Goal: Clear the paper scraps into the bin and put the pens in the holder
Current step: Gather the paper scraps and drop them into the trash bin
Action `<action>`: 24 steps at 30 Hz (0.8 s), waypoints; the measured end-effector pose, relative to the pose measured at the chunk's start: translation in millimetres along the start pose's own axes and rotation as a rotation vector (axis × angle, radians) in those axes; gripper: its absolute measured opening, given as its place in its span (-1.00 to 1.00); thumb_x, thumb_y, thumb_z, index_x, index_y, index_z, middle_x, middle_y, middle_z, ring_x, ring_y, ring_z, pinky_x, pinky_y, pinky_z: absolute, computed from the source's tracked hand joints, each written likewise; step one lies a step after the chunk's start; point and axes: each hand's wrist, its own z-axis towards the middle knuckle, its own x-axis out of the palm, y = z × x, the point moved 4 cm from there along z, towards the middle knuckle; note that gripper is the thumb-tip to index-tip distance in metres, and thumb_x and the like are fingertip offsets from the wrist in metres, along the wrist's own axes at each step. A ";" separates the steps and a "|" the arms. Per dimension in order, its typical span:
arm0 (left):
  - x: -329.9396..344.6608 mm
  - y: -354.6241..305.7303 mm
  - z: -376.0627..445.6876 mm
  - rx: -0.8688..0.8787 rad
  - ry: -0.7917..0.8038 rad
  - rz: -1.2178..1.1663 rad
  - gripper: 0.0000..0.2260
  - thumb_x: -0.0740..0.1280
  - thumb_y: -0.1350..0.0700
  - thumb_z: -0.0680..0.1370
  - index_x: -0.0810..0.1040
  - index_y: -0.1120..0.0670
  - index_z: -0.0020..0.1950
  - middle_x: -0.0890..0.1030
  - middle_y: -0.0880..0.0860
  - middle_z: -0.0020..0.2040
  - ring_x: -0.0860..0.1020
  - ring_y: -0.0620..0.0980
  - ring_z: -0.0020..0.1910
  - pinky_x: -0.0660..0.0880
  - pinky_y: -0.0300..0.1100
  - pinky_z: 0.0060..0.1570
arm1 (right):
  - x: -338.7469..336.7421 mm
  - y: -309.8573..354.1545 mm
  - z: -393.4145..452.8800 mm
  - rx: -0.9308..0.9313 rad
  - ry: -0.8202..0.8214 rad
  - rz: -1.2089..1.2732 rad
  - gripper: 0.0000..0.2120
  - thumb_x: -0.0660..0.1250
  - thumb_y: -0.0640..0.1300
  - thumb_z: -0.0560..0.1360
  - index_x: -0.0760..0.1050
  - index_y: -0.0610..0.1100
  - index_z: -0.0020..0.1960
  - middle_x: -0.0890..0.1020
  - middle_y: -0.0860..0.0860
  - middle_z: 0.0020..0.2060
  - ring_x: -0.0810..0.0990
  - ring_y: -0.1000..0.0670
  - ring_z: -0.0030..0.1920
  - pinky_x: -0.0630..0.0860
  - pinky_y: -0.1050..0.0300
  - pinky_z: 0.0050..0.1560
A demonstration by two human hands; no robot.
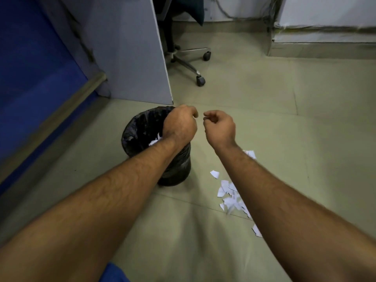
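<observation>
Left hand (180,124): grip curled into a loose fist, knuckles up, above the near-right rim of the bin (134,127). Whether it has paper inside cannot be told; the palm faces away.

Right hand (219,127): grip half-curled, thumb and forefinger close together, hanging over bare floor (284,119) just right of the bin. No scrap shows between the fingers; contents cannot be told.

Bin: round, lined with a black bag, standing on the floor. A few white scraps (153,141) show inside, partly hidden by the left wrist.

Loose scraps (231,197): a scatter of torn white paper on the floor to the right of the bin, partly under the right forearm, with one stray piece (214,174) nearer the bin. A good share is not yet cleared.

Pens, holder: not in view.

Surroundings: grey partition (130,58) behind the bin, office chair base (191,64) beyond it, blue panel (30,68) at left.

Step in hand, as judged: dropping gathered scraps, then returning for the rest. To do it well, bring both hands fully over the bin's mouth before letting the fingers spread, since the right one is outside the rim and light paper drifts. For the remaining pile, sweep the pieces together with both palms and lift them as one cupped bundle, low and slow, so none flutter back out.
</observation>
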 end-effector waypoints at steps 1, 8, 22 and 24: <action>12.7 -13.8 -0.2 0.038 0.033 -0.013 -0.72 0.26 0.24 0.52 0.64 -0.01 0.12 0.62 0.00 0.13 0.58 0.04 0.10 0.57 -0.05 0.07 | -15.0 -9.6 2.2 0.011 -0.036 -0.007 -0.80 0.33 -0.18 0.41 0.66 -0.02 -0.03 0.72 0.01 -0.14 0.69 -0.06 -0.12 0.62 0.03 0.03; 125.9 -71.7 -30.0 0.071 0.295 -0.113 -0.67 0.24 0.19 0.50 0.59 -0.02 0.21 0.60 0.01 0.20 0.55 0.07 0.19 0.50 -0.09 0.11 | -102.6 -108.2 -2.8 0.115 -0.109 -0.168 -0.79 0.31 -0.19 0.45 0.64 -0.05 0.03 0.70 0.04 -0.10 0.64 0.04 -0.15 0.54 0.22 -0.04; 340.6 -91.9 -62.5 0.216 0.627 0.160 -0.42 0.15 0.15 0.57 0.10 0.04 0.59 0.19 0.14 0.56 0.27 0.20 0.47 0.32 0.10 0.38 | -132.7 -319.2 -11.4 0.263 0.216 -0.888 -0.34 0.16 0.11 0.55 0.03 0.09 0.59 -0.08 -0.01 0.62 -0.19 -0.19 0.59 -0.26 -0.38 0.46; 354.9 -101.2 -48.3 0.221 0.620 0.182 -0.38 0.13 0.13 0.58 -0.02 0.00 0.62 0.01 0.11 0.62 0.09 0.18 0.56 0.18 0.12 0.46 | -132.7 -321.5 -12.8 0.234 0.215 -0.926 -0.32 0.14 0.15 0.55 -0.02 0.08 0.60 -0.10 -0.02 0.62 -0.21 -0.20 0.59 -0.29 -0.38 0.45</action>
